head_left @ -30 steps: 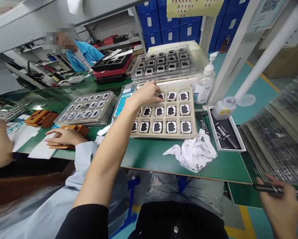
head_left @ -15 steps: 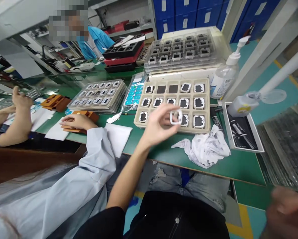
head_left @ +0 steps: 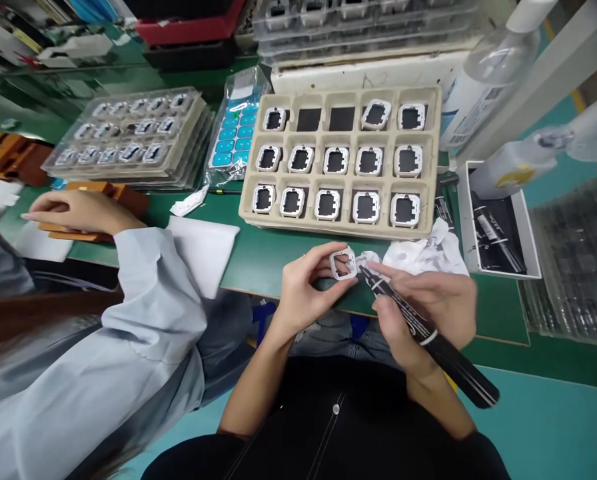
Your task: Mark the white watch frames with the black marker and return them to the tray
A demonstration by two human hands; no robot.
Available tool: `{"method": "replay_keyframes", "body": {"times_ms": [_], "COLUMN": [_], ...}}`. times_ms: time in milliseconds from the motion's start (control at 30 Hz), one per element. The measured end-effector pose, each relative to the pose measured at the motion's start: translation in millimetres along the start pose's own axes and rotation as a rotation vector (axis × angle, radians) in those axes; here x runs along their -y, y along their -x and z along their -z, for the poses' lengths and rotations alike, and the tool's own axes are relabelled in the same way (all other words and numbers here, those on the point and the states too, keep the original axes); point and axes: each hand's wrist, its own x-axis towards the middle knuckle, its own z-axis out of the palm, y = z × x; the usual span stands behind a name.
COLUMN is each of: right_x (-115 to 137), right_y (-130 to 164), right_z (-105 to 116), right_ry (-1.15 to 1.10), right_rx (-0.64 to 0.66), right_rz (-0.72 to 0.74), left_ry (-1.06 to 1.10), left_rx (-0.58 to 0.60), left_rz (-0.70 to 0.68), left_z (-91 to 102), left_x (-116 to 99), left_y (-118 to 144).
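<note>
Between the thumb and fingers of my left hand point(head_left: 306, 290) is a white watch-case frame point(head_left: 334, 265), held up above the table's front edge. My right hand point(head_left: 433, 303) grips a black marker pen point(head_left: 413, 320), its tip pointing at the frame's right side. The tip is close to the frame; whether they touch I cannot tell. Just beyond my hands lies a beige compartment tray point(head_left: 323, 227) with similar white frames in most of its pockets. Two pockets in its back row hold no frame. A crumpled white cloth point(head_left: 428, 252) lies partly behind my right hand.
At right, a white box point(head_left: 531, 257) holds markers beside two bottles, including a pump bottle point(head_left: 488, 80). Clear stacked trays point(head_left: 128, 170) and a bag of blue parts point(head_left: 233, 137) stand at left. A co-worker's hand point(head_left: 78, 210) rests on an orange block point(head_left: 123, 197).
My left hand has drawn the frame back from over the tray toward me. My right hand has come in from the lower right with the marker. The view has tilted downward.
</note>
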Motion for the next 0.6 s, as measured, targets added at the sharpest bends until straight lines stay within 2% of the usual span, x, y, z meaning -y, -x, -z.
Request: {"method": "replay_keyframes", "body": {"times_ms": [100, 167, 433, 600], "right_x": [-1, -7, -12, -14], "right_y": [-8, -8, -6, -9], "right_z": [-20, -25, -22, -23], "right_ry": [-0.096, -0.091, 0.088, 0.084], "right_rx": [-0.108, -0.104, -0.108, -0.126], "right_rz": [0.015, 0.024, 0.104, 0.175], "left_ry": [-0.038, -0.094, -0.287, -0.341], "left_rx": [0.014, 0.022, 0.037, 0.042], "left_rz": [-0.038, -0.058, -0.147, -0.160], "left_z": [0.3, 1.1, 2.3, 1.8], "left_x": [-2, -3, -11, -14], "left_y": [2, 3, 4, 6]}}
